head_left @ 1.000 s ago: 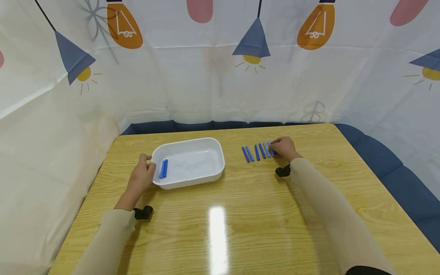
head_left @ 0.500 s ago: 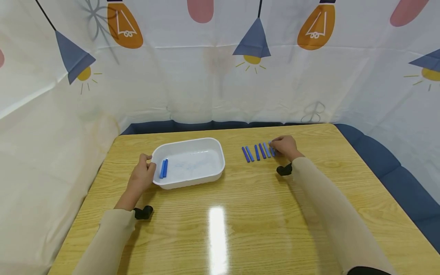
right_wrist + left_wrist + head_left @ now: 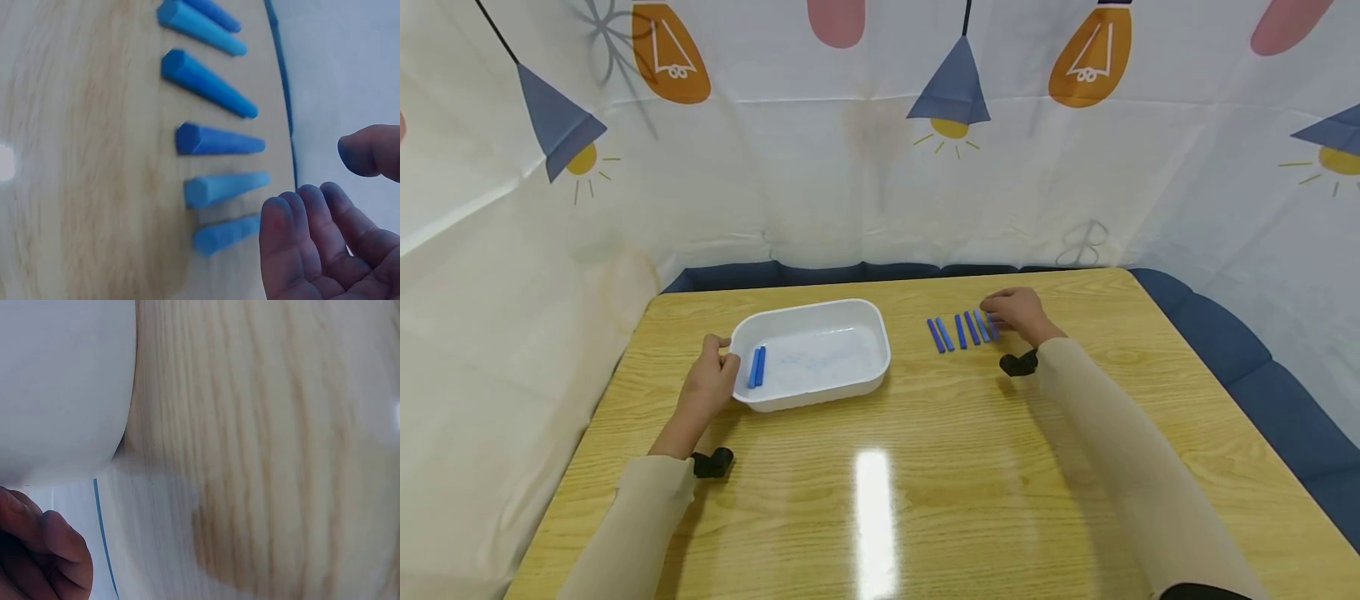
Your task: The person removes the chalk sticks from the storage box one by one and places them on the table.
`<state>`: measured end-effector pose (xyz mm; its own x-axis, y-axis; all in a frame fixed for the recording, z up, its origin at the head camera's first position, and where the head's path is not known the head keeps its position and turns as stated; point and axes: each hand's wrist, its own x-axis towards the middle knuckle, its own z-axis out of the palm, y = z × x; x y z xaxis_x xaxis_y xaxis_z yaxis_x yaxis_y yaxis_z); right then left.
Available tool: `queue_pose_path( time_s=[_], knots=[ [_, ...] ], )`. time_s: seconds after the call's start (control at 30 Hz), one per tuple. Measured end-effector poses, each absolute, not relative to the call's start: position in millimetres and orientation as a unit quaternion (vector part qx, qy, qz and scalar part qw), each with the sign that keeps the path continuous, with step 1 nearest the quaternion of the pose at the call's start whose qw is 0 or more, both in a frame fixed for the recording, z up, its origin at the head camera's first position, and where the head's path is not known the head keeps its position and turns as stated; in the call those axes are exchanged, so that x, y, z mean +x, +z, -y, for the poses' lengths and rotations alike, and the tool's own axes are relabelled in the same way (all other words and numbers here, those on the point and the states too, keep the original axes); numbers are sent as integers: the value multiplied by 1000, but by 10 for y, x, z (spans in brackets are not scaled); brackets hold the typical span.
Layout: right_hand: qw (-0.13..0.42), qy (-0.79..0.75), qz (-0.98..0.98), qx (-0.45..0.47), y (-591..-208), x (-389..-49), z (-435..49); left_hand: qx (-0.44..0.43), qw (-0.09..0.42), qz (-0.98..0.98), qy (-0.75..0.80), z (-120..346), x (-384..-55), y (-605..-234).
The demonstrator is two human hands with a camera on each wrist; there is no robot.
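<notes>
My left hand grips the left end of a white tray, fingers at its rim. In the left wrist view the curled fingers show beside the tray's outer wall. Two blue sticks lie side by side in the tray, near its left end. To the right of the tray, several blue six-sided sticks, like crayons or pastels, lie in a row on the table. My right hand is over the row's right end, holding nothing. Its thumb and fingers are apart, with blue-stained fingertips.
The wooden table has a bright light reflection in front of the tray. White cloth printed with lamps hangs behind it. A dark blue padded seat runs along the back and right edges.
My right hand has lifted slightly away from the rightmost stick, and its fingers have opened; that stick stays in the row. My left hand and the tray have not visibly moved.
</notes>
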<state>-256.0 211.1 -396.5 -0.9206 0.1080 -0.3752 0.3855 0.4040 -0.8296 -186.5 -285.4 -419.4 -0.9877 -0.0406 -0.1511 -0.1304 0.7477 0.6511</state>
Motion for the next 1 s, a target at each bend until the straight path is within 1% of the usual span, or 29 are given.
queue_pose_path(
  time_s=[0.6,1.0],
  knots=[
    [178,-561,-801,109,-3754,-2580,-1856,-45,72,-933,351,2859,-1875,-4194],
    [188,-573,-794,73,-3629,-2546,-1612,-48,72,-934,348,2850,-1869,-4185]
  ],
)
